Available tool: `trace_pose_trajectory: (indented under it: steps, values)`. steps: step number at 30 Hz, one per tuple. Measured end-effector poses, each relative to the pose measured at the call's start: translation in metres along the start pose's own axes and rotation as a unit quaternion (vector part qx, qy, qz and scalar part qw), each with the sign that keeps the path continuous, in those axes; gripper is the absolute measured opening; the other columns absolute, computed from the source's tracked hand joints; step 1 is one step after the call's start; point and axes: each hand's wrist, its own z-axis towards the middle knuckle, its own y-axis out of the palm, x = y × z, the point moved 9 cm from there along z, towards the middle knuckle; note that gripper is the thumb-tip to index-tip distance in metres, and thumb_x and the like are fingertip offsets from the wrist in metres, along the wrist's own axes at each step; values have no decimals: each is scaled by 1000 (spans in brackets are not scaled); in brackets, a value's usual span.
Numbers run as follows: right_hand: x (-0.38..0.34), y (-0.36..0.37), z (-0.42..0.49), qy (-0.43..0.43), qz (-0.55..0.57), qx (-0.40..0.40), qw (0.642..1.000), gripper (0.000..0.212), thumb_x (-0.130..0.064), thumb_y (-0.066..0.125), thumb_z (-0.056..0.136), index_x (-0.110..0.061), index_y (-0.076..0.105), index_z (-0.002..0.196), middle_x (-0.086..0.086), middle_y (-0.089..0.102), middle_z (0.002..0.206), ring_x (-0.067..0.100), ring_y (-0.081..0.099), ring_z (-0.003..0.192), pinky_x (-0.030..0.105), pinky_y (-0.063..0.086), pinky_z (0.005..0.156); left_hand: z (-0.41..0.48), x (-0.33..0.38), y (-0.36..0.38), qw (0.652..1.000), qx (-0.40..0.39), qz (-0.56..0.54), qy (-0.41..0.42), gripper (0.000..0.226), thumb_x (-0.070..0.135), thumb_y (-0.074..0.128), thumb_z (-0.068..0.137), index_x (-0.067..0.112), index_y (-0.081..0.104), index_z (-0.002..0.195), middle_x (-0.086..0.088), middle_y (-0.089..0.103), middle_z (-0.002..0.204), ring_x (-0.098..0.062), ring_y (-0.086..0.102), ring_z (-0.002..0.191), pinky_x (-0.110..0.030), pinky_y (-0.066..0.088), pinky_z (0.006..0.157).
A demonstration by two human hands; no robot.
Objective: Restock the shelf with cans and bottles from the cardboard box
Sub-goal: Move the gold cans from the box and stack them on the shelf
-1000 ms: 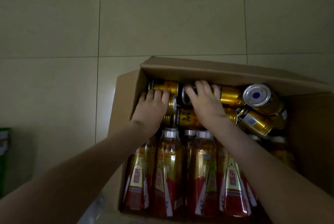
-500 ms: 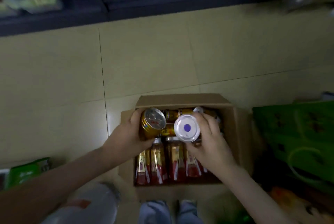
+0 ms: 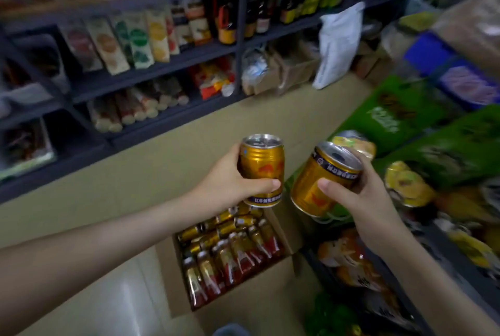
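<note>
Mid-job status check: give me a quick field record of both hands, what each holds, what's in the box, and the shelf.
left hand: grips a gold can, upright
right hand: grips a second gold can, tilted
cans in hand: apart, not touching, neither shelved yet
cardboard box: open on the floor
box contents: loose cans at far end, bottles at near end
shelf: dark racks ahead, holding packets and bottles

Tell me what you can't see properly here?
Head view, dark metal shelf: blur smears its packets' labels.
Head view, upright gold metal can: left hand covers its side.
Head view, tilted gold metal can: right hand covers part of its label.
Head view, brown cardboard box: red-labelled amber bottles hide its floor.
</note>
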Motion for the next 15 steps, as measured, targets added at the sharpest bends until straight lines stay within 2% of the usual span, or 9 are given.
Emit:
trace_pose_trajectory:
  steps: [1,5,8,12,15]
  values:
    - [-15,-16,-17,-10,8,18,1000,53,-14,74,66,-31,55,112,-16,71,95,-3,66,89,15,52,68,-9,25,16,999,-18,-18,19,69,25,87,66,28,48,124,9,65,110,-5,66,97,-20,54,80]
    - [-63,-81,-100,-55,36,71,995,51,-28,72,60,-35,57,109,-19,71,97,-1,67,91,17,54,67,-59,116,82,991,-85,-41,100,63,9,79,71,19,50,126,4,66,110,-2,67,92,-15,53,72]
    - [-85,-128,-181,-89,35,97,991,52,-31,72,60,-33,57,110,-19,71,99,1,67,91,18,55,66,-116,162,141,977,-145,-38,154,56,4,77,73,22,53,121,5,68,106,-4,68,90,-17,53,72]
    - [-96,-198,-303,-114,16,152,982,57,-37,72,62,-32,57,116,-13,71,104,5,68,94,26,57,73,-205,206,235,956,-200,-40,210,55,14,82,62,27,56,109,9,72,96,-5,69,88,-19,54,72]
    - [-106,-253,-392,-135,6,209,968,55,-39,71,61,-34,56,113,-16,71,101,5,69,92,26,55,72,-261,236,307,939,-246,-43,237,58,14,88,56,24,58,105,12,74,88,-6,70,84,-18,53,69]
